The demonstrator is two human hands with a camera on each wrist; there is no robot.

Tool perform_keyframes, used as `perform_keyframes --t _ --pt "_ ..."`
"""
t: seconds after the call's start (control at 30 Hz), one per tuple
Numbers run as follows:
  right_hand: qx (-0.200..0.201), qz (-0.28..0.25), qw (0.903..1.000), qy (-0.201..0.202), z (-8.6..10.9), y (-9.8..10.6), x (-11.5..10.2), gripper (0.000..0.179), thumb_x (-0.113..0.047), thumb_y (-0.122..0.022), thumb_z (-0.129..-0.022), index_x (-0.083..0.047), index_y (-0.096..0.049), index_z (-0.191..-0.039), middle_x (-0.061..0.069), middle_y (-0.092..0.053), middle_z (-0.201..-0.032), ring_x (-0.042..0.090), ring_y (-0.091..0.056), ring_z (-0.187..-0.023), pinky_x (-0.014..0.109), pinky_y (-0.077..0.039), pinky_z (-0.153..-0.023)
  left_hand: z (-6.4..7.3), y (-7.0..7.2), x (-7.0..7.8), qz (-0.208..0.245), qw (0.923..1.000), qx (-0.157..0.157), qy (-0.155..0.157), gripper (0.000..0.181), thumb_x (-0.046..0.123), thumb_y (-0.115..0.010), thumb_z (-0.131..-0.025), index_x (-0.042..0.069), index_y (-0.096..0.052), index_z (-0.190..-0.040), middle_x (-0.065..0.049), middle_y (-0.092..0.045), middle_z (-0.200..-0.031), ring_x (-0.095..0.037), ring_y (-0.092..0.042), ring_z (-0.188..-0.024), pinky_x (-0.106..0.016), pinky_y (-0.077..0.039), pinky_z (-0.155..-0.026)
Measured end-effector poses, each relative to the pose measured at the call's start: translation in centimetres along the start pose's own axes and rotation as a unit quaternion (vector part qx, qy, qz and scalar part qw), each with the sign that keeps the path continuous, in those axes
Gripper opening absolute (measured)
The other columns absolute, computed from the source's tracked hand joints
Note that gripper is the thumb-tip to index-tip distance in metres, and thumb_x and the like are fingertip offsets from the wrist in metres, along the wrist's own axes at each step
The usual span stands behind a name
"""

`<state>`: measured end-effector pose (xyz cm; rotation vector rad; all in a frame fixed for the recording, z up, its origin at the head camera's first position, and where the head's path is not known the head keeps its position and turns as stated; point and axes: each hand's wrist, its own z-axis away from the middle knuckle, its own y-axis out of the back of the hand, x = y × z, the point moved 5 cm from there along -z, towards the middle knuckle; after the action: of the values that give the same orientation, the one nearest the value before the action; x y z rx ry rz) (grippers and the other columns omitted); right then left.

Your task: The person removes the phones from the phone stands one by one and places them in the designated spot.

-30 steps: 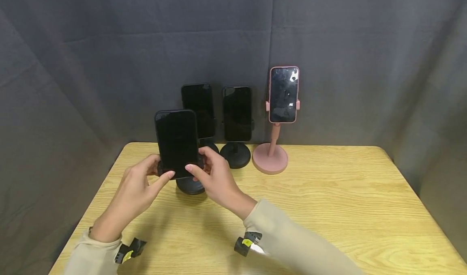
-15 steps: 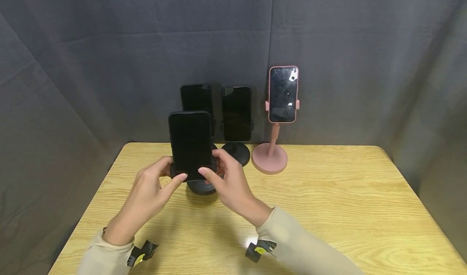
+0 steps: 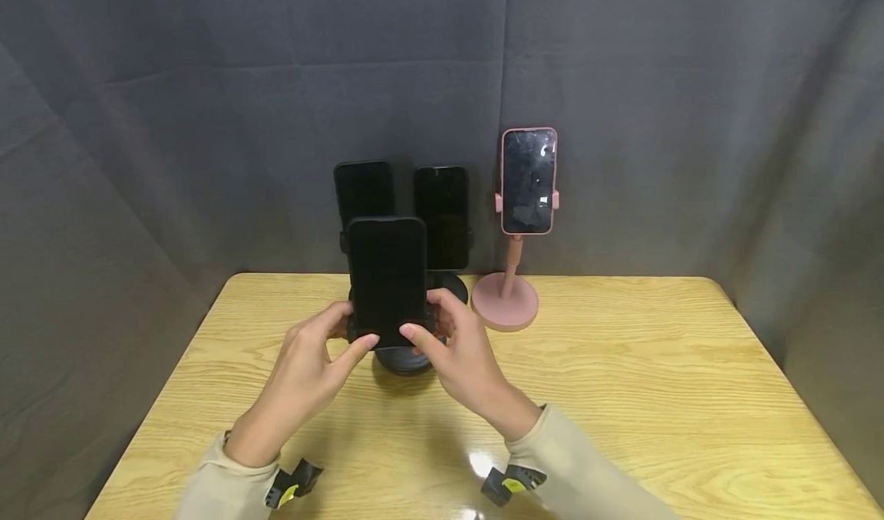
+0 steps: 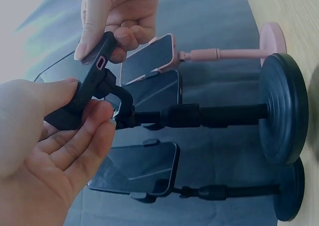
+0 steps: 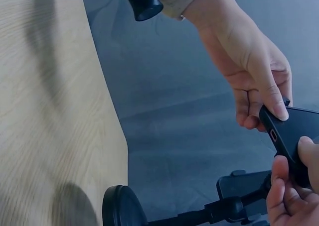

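Fingers [image 3: 452, 305] of my L hand [image 3: 300, 382] and R hand [image 3: 473, 363] are closed round the lower corners of a blk phone [image 3: 388, 278], thumbs on its dark screen. I've got it approx. upright, L of the worktop's [image 3: 677, 382] centre, w/ a blk stand [image 3: 404, 363] behind; can't tell if the base touches the wood. Farther back: left phone [image 3: 364, 189], partly hidden by the held one, & mid phone [image 3: 447, 205]. On their R, a pink-cased phone [image 3: 528, 182] on a pink stand [image 3: 506, 301]. Farthest, grey curtain [image 3: 656, 121].
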<state>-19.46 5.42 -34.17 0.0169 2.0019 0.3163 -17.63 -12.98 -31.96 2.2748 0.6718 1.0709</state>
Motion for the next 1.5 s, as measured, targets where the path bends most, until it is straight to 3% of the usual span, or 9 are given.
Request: perform_keyframes --t 0.13,0.33,0.53,0.77,1.0,1.5 --pt "0.003 0.006 1.0000 0.005 0.4 0.6 0.1 0.030 -0.008 -0.072 -0.093 0.002 -0.058 -0.119 0.016 -0.066 -0.086 0.027 -0.068 -0.071 0.030 -0.061 -0.068 -0.1 -0.6 0.2 0.009 1.0000 0.000 -0.004 0.032 0.008 -0.080 -0.086 0.003 -0.068 -0.115 -0.007 -0.075 -0.097 -0.022 -0.075 -0.088 -0.043 -0.061 -0.080" --pt "0.004 -0.007 0.9999 0.013 1.1 1.4 0.2 0.028 -0.007 -0.071 -0.094 -0.001 -0.061 -0.120 0.017 -0.070 -0.098 0.033 -0.069 -0.078 0.029 -0.061 -0.067 0.0 -1.6 0.7 0.009 0.9999 -0.003 -0.013 0.031 0.009 -0.081 -0.086 0.003 -0.067 -0.113 -0.006 -0.074 -0.092 -0.019 -0.073 -0.085 -0.040 -0.061 -0.079" --pt "0.008 0.002 0.9999 0.008 1.8 2.2 0.5 0.030 -0.006 -0.071 -0.094 0.000 -0.061 -0.121 0.017 -0.071 -0.100 0.025 -0.069 -0.078 0.028 -0.060 -0.068 0.4 -2.7 1.1 0.012 0.9997 0.000 -0.020 0.030 0.009 -0.081 -0.085 0.002 -0.066 -0.111 -0.008 -0.074 -0.090 -0.020 -0.073 -0.084 -0.041 -0.061 -0.077" --pt "0.024 0.029 0.9990 0.024 3.0 3.6 0.8 0.032 -0.003 -0.073 -0.091 0.001 -0.062 -0.120 0.016 -0.070 -0.098 0.008 -0.066 -0.073 0.028 -0.060 -0.065 0.6 -4.3 1.8 0.026 0.9988 0.008 -0.042 0.032 0.010 -0.081 -0.085 0.001 -0.066 -0.112 -0.009 -0.075 -0.091 -0.019 -0.072 -0.082 -0.035 -0.060 -0.074" --pt "0.034 0.047 0.9979 0.028 4.0 4.8 1.4 0.034 -0.003 -0.074 -0.090 0.000 -0.062 -0.122 0.015 -0.071 -0.104 0.008 -0.067 -0.077 0.028 -0.060 -0.065 0.6 -5.6 2.4 0.060 0.9973 -0.004 -0.041 0.030 0.013 -0.081 -0.086 0.004 -0.067 -0.112 -0.005 -0.073 -0.091 -0.014 -0.068 -0.080 -0.025 -0.053 -0.067" --pt "0.060 0.051 0.9960 0.043 4.9 6.2 3.0 0.031 0.002 -0.073 -0.089 0.001 -0.063 -0.118 0.016 -0.070 -0.101 0.006 -0.064 -0.070 0.029 -0.060 -0.059 0.3 -7.9 2.5 0.081 0.9957 -0.029 -0.035 0.031 0.015 -0.078 -0.089 0.005 -0.066 -0.116 -0.002 -0.071 -0.094 -0.011 -0.066 -0.084 -0.027 -0.057 -0.076"
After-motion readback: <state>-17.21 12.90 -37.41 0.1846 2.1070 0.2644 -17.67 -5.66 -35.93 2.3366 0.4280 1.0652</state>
